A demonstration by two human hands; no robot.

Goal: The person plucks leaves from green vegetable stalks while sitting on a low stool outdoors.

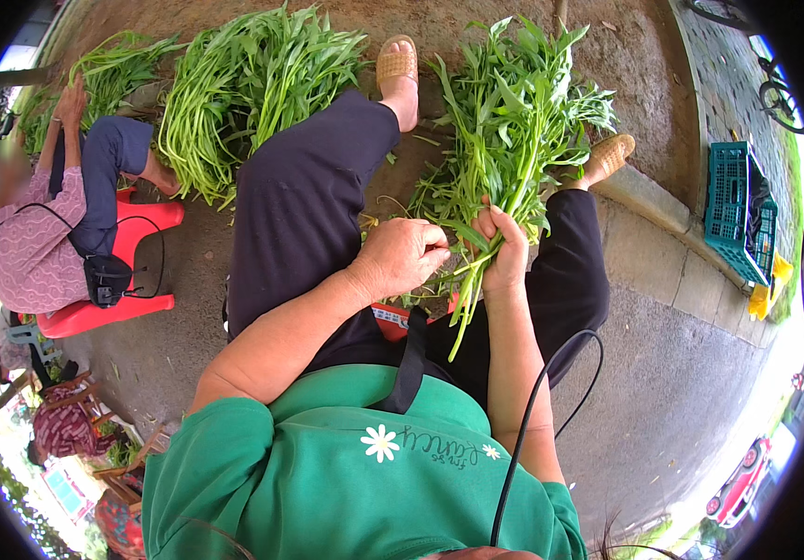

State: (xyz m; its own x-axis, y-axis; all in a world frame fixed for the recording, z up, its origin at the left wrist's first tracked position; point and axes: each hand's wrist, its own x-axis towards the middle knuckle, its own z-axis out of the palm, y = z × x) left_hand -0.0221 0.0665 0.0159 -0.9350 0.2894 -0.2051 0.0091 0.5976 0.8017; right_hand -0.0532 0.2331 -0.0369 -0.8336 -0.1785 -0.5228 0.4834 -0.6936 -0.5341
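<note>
My right hand (503,245) is wrapped round the pale green stems of a bunch of water spinach (523,140). Its long narrow leaves fan out away from me between my feet, and the cut stem ends (464,313) poke out below my fist toward my lap. Just left of those stems is my left hand (400,257), fingers curled together and thumb side toward the bunch. Whatever may be pinched in it is too small to make out. Loose leaves and stem bits lie on the ground beneath both hands.
A big heap of water spinach (252,93) lies beyond my left knee. At far left, a person (38,233) on a red plastic stool (131,247) handles more greens (122,70). A teal crate (736,207) stands by the kerb (649,198) at right. A black cable (531,401) hangs beside my right arm.
</note>
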